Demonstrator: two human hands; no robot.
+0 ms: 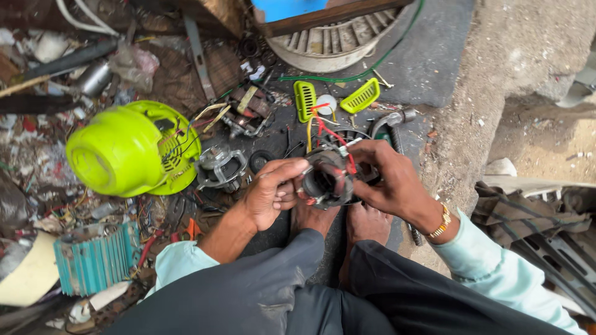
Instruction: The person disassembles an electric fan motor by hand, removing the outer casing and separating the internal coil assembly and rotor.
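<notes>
A dark round motor stator (327, 180) with red and yellow wires is held up over my bare feet. My left hand (268, 191) grips its left side, fingers curled on the rim. My right hand (390, 180), with a gold watch at the wrist, clasps its right side and top, fingers on the red wires. A bright lime-green plastic housing (127, 149) lies on its side to the left. Beside it sits a silver metal motor part (220, 166).
Two lime-green vent grilles (360, 96) lie ahead on the dark mat. A teal finned block (93, 257) stands at lower left. A white fan guard (332, 40) is at the top. Scrap wires and tools litter the ground; a concrete ledge (496, 93) rises on the right.
</notes>
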